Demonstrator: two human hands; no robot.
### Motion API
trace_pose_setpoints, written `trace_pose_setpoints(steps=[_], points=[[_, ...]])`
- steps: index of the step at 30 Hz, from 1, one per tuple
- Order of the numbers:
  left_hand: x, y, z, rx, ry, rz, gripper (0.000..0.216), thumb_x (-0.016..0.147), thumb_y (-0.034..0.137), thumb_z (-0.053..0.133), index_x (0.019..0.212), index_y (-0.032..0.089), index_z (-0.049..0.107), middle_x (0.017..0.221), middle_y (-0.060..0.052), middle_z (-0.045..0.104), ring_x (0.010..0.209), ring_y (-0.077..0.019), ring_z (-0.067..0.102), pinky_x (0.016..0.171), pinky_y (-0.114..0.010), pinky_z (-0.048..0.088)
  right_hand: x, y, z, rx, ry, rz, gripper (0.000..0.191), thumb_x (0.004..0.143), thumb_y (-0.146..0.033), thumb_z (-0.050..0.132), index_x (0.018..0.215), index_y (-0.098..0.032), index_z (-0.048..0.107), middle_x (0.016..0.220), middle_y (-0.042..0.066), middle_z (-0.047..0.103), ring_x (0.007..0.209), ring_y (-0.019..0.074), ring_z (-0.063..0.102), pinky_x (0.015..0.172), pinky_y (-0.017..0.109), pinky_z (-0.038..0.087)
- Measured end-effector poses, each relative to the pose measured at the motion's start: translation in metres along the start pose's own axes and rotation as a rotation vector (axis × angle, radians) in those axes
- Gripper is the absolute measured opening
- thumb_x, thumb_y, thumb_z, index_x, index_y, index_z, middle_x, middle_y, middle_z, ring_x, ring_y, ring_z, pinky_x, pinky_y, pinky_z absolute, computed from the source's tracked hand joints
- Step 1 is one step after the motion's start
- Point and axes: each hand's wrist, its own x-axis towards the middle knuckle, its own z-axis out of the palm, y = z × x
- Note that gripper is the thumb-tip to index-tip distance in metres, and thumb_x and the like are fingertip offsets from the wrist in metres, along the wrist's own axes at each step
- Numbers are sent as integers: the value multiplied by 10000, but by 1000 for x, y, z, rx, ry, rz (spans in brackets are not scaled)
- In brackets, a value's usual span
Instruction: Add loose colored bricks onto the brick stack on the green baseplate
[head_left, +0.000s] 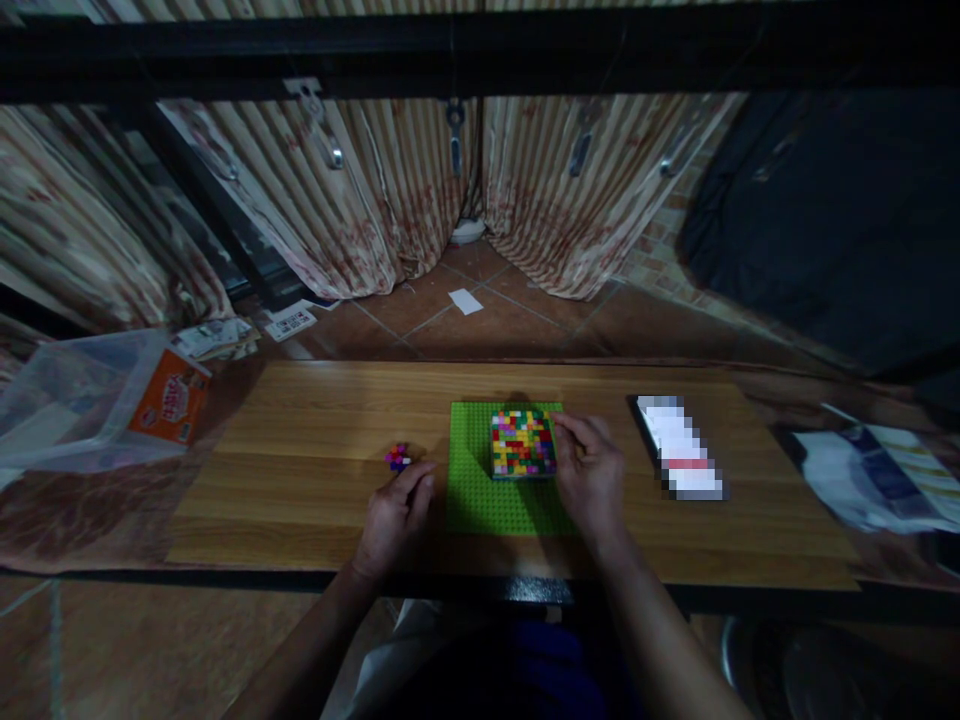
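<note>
A block built of small multicoloured toy bricks (523,443) stands on a green studded baseplate (472,500). My right hand (592,470) is at the block's right side, thumb and fingertips pinched together by its upper right corner; whatever they hold is too small to make out. Left of the baseplate lies a little pile of loose bricks (397,457) in pink, red, blue and white. Just below that pile, my left hand (397,510) rests with its fingers curled and thumb against the index finger. What is between them, if anything, is hidden.
A phone (679,447) with a blurred screen lies on the wooden table (300,430) at right. Beyond the left end sits a clear plastic box (97,390) with an orange label. White and blue packaging (877,480) lies to the far right. Curtains (420,200) hang behind.
</note>
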Motion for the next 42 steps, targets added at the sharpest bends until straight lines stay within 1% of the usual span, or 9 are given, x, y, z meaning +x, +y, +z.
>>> trace_pose_setpoints(steps=[3, 6, 12, 17, 21, 27, 33, 36, 42], points=[[0, -1, 1, -5, 8, 12, 277, 947, 319, 470, 1075, 185, 677, 931, -49, 764, 831, -162, 731, 780, -240, 576, 0, 1, 1, 5, -5, 10, 252, 932, -253, 493, 985, -212, 736, 996, 82, 650, 948, 202, 633, 830, 370, 529], [0, -1, 1, -3, 10, 19, 269, 946, 312, 475, 1071, 187, 677, 936, -45, 764, 834, -161, 732, 781, -240, 578, -1, -1, 1, 14, -10, 16, 253, 931, -249, 497, 972, -208, 744, 998, 84, 644, 947, 198, 633, 827, 362, 531], [-1, -1, 1, 0, 6, 27, 272, 946, 307, 470, 1070, 183, 679, 964, -47, 765, 840, -161, 733, 785, -247, 581, 0, -5, 0, 49, -45, 66, 202, 909, -265, 546, 960, -210, 734, 920, 62, 688, 859, 188, 655, 771, 343, 537], [-1, 0, 0, 7, -6, 8, 271, 945, 309, 468, 1065, 190, 680, 974, -47, 765, 856, -168, 733, 793, -249, 578, 0, -4, 1, 51, -42, 114, 166, 884, -288, 592, 920, -203, 729, 901, 65, 714, 822, 188, 662, 751, 335, 535], [-1, -1, 1, 7, 1, 12, 270, 945, 309, 470, 1072, 194, 678, 976, -46, 765, 857, -165, 733, 801, -247, 575, -1, -4, 1, 64, -46, 98, 173, 896, -295, 584, 915, -206, 731, 888, 60, 717, 802, 179, 662, 737, 325, 534], [-1, -2, 1, 0, 0, 12, 263, 945, 311, 471, 1072, 205, 676, 962, -39, 765, 844, -165, 733, 789, -254, 579, 1, -4, 4, 43, -52, 36, 182, 901, -293, 577, 925, -216, 740, 873, 51, 718, 815, 183, 663, 743, 332, 535], [-1, 0, 0, -3, -10, 2, 271, 943, 317, 473, 1079, 201, 677, 982, -48, 765, 853, -171, 732, 824, -274, 580, 3, -4, 6, -5, -58, 9, 199, 905, -303, 563, 918, -222, 744, 876, 53, 723, 830, 193, 664, 753, 342, 535], [-1, 0, 0, -6, -8, -2, 271, 945, 314, 473, 1085, 202, 675, 991, -50, 764, 855, -169, 732, 827, -271, 578, 3, -3, 6, -27, -60, 14, 197, 901, -308, 562, 917, -226, 740, 880, 54, 726, 833, 198, 664, 764, 354, 533], [0, 0, 1, -1, 0, 12, 265, 944, 309, 474, 1070, 202, 681, 978, -47, 767, 837, -169, 735, 799, -260, 582, 3, -2, 7, -58, -43, 72, 195, 883, -340, 578, 909, -211, 722, 878, 66, 724, 815, 205, 665, 773, 360, 528]])
